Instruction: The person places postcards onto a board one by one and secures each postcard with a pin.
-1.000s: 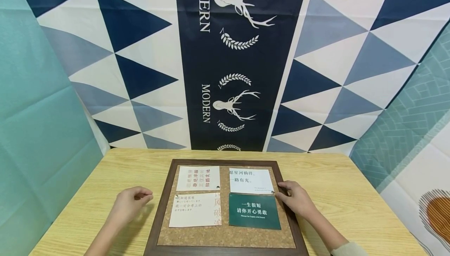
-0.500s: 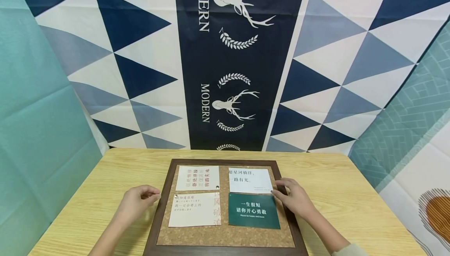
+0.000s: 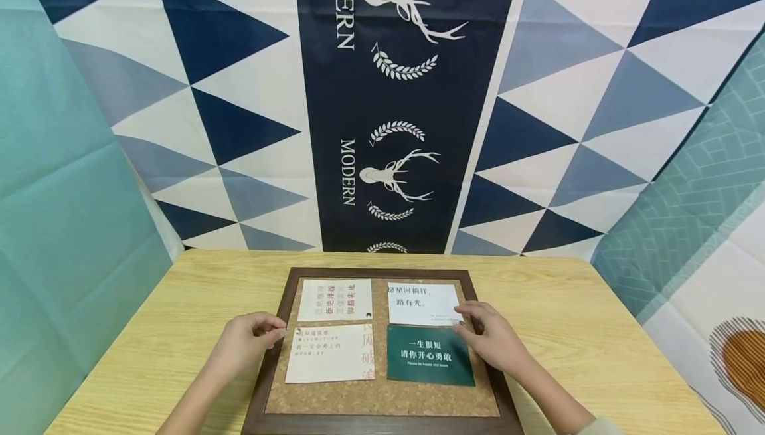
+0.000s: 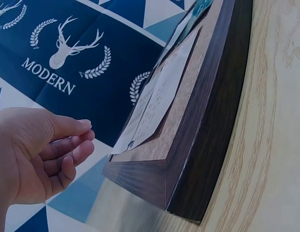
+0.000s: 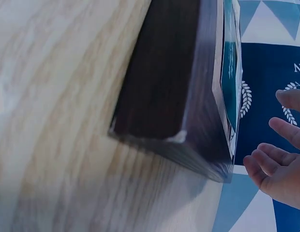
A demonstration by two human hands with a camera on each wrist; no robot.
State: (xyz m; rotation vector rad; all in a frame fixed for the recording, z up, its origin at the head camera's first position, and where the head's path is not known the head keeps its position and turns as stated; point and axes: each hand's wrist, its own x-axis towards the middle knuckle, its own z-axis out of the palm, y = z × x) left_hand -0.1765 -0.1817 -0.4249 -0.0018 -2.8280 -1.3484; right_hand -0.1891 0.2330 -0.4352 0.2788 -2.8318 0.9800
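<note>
A cork board [image 3: 382, 400] in a dark wooden frame bears several cards. My left hand [image 3: 248, 340], fingers loosely curled and thumb near the index tip, hovers at the frame's left side by a small pin [image 3: 298, 331] on the lower-left cream card [image 3: 331, 363]. In the left wrist view that hand [image 4: 53, 152] shows nothing held. My right hand [image 3: 495, 341] reaches over the right side, fingertips at the corner where the upper-right white card [image 3: 418, 309] meets the green card [image 3: 427, 368]. Its fingers look parted and bare in the right wrist view.
At the upper left of the board is another cream card [image 3: 307, 302] with red lettering, a pin [image 3: 368, 315] at its lower right corner. The board lies on a wooden table [image 3: 209, 282]. A patterned cloth [image 3: 406, 103] hangs behind the table.
My left hand has moved right, from beside the board to over its left frame edge. My right hand has shifted left, farther over the cards. The cards look unmoved.
</note>
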